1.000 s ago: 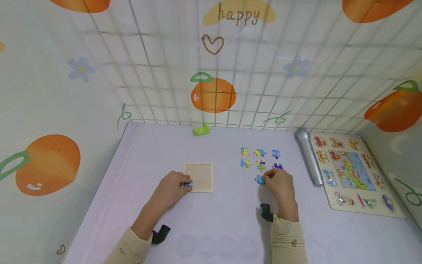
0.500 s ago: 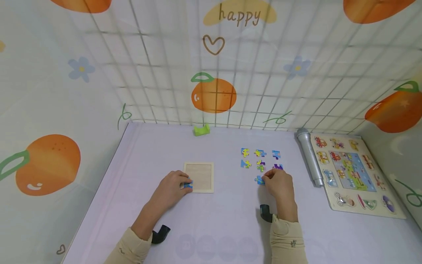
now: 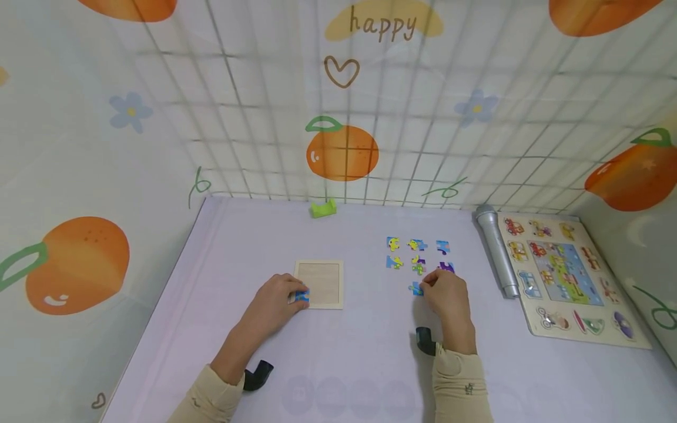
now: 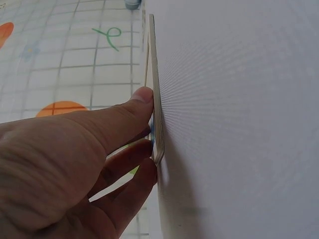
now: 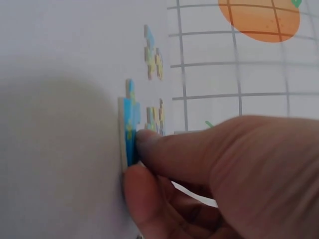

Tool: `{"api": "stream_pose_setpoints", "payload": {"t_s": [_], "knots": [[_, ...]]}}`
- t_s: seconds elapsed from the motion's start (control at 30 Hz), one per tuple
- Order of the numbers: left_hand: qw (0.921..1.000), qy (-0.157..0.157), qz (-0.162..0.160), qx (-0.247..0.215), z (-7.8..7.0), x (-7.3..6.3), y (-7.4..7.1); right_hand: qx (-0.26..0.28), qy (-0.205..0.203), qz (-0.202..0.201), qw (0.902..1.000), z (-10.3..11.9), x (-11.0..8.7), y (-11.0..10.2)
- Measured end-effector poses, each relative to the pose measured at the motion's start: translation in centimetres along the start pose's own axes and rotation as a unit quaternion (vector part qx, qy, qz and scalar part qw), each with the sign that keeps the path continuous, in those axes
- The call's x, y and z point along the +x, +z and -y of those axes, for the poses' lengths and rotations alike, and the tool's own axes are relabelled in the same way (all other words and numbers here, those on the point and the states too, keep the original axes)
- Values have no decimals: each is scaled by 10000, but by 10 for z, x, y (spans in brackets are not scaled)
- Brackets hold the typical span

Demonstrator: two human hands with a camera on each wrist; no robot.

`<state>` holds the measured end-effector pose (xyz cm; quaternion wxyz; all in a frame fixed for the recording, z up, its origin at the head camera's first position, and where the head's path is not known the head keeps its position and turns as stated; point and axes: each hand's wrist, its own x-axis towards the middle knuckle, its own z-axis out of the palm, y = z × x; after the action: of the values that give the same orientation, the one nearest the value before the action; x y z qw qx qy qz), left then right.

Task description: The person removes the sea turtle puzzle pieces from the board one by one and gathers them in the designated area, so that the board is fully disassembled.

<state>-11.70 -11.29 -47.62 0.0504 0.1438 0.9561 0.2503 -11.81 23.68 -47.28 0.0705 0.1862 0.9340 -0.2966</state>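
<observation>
At the lower left corner of a square wooden tray (image 3: 341,285), my left hand (image 3: 275,298) holds a small blue puzzle piece (image 3: 302,295) between thumb and fingers. The left wrist view shows that thumb (image 4: 143,95) right at the tray's edge, fingertips beside it, with the piece mostly hidden. To the right, my right hand (image 3: 448,294) pinches another blue puzzle piece (image 3: 415,288) by its right end, low over the table. The right wrist view shows this piece (image 5: 129,112) edge-on, with thumb and forefinger at its near end.
Several loose puzzle pieces (image 3: 393,244) lie in rows beyond my right hand. Farther right are a silver microphone-shaped object (image 3: 497,252) and a wooden picture board (image 3: 571,273). A green block (image 3: 323,208) sits at the back edge, before a patterned cloth wall.
The blue piece at the tray's corner shows a little more between my left fingers. My right hand has shifted very slightly left, its piece still pinched.
</observation>
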Motion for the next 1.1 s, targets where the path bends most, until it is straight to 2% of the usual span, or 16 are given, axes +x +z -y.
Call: {"api": "stream_pose_setpoints", "payload": {"t_s": [0.37,0.57,0.8,1.1], "knots": [[9999,-26,-12,143,0,1,-1,126,-66,-137,9998,4,-2,-3],[9999,-75,75,94,1,0,-2,302,-351,-169,9988,14,-4,-2],[9999,-65,153,-8,6,1,-3,459,-587,92,9972,34,-5,12],[9999,-4,140,-20,5,0,-4,588,-1330,167,9892,61,-12,37]]}}
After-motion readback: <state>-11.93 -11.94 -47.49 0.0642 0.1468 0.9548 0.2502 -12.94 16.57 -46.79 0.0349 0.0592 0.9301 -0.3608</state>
